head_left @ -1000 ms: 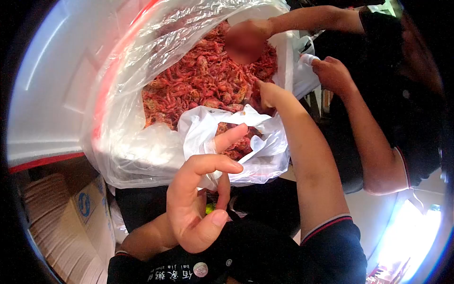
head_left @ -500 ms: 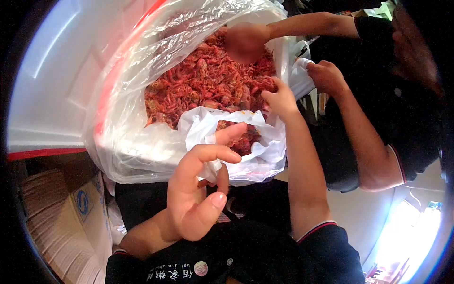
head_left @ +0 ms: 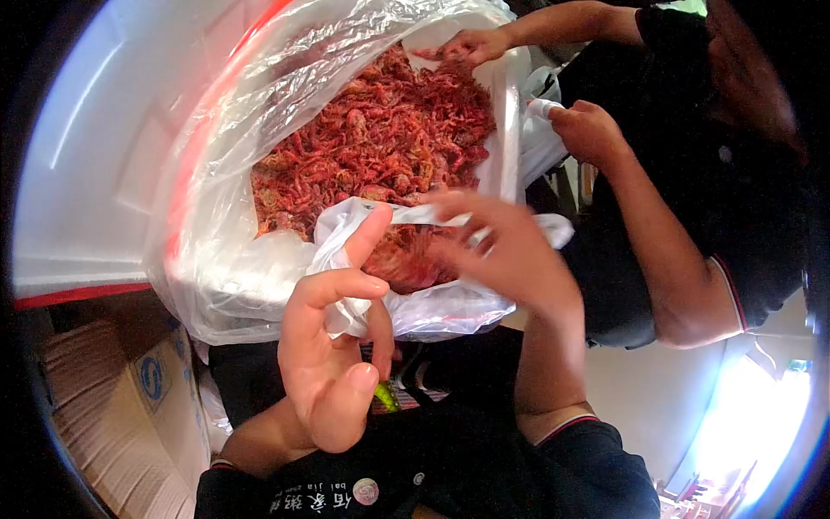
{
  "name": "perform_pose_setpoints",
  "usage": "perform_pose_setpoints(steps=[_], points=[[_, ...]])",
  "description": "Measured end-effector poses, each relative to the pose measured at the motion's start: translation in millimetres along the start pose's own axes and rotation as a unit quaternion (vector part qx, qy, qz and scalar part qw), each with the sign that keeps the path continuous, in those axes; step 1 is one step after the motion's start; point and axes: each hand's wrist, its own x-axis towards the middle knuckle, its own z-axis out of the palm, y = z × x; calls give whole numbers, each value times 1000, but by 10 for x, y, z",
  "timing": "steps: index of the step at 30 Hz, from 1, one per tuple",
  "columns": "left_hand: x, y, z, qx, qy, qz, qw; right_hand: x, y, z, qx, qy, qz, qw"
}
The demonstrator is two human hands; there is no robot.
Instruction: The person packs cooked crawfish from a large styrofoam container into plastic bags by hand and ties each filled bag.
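Note:
Cooked red crayfish [head_left: 389, 130] lie heaped in a large tub lined with clear plastic [head_left: 229, 251]. At the tub's near side, my left hand [head_left: 333, 346] has a white plastic bag [head_left: 458, 311] hooked on its fingers, index finger raised by the bag's mouth. Some crayfish show inside that bag. Over its opening, on the right, is my right hand [head_left: 519, 251], smeared by motion with its fingers pointing into the bag. Whether it still grips any crayfish cannot be made out.
Across the tub on the right, a co-worker's hand [head_left: 471, 48] reaches to the heap's far edge. The co-worker's other hand [head_left: 588, 130] holds another white plastic bag [head_left: 538, 138]. A white tub with a red rim [head_left: 86, 290] stands left, above cardboard [head_left: 164, 372].
My right hand has come from the crayfish heap back over the bag's mouth. My left hand shifted slightly left with the bag. The co-worker's reaching hand moved to the heap's far edge.

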Motion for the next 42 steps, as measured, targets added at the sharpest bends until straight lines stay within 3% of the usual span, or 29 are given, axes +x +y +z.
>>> perform_pose_setpoints(steps=[1, 3, 5, 8, 11, 14, 17, 18, 19, 21, 25, 26, 27, 28, 29, 31, 32, 33, 35, 37, 39, 42], points=[[7, -2, 1, 1, -5, 1, 1000, 66, 37, -69, 81, 27, 105, 991], [9, -11, 0, 4, -13, -1, 1000, 352, 403, -70, 81, 138, 186, 969], [16, -21, -8, 23, -36, -3, 999, 671, 1022, 116, -46, 146, 276, 949], [26, -42, -12, 19, -37, 4, 999, 820, 1520, 562, -118, 53, 286, 949], [60, -26, -3, 11, -43, 19, 999, 798, 1578, 698, -129, 11, 294, 947], [55, -37, -2, 9, -37, 18, 999, 710, 1819, 735, -21, 93, 277, 956], [65, -41, -23, 14, -40, 19, 999, 664, 1610, 605, 2, 118, 308, 944], [65, -40, -25, 14, -38, 19, 999, 677, 1665, 660, 27, 140, 248, 958], [61, -38, -25, 17, -41, 15, 999, 669, 1726, 672, 27, 139, 247, 959], [62, -31, -30, 22, -42, 12, 999, 683, 1740, 665, -137, 162, 195, 958], [54, -11, -50, 35, -49, 4, 998, 766, 1641, 498, -87, 232, 194, 949], [57, -8, -54, 34, -51, 1, 998, 766, 1627, 459, 154, 244, 220, 932], [58, -11, -59, 34, -52, 2, 998, 768, 1592, 421, 387, 241, 232, 859], [62, -16, -61, 31, -51, 2, 998, 730, 1380, 327, 467, 217, 269, 814], [63, -23, -61, 29, -50, 3, 998, 687, 1202, 259, 466, 219, 266, 815], [48, -32, -79, 35, -55, -1, 998, 609, 972, 180, 649, 207, 194, 706], [43, -33, -84, 40, -57, -9, 998, 575, 1012, 203, 685, 215, 141, 682], [49, -23, -39, 40, -58, -7, 997, 536, 862, 202, 684, 215, 140, 683], [73, -7, 79, 55, 34, -28, 998, 395, 335, 307, 505, 355, 53, 785], [67, -54, 71, 42, 40, -15, 998, 168, 54, 551, 272, 324, -32, 906], [56, -88, 62, -32, 54, 47, 997, 24, -74, 702, -40, 268, -230, 935], [10, -57, 48, -25, 50, 56, 997, -115, 41, 1006, 63, 198, -191, 959]])
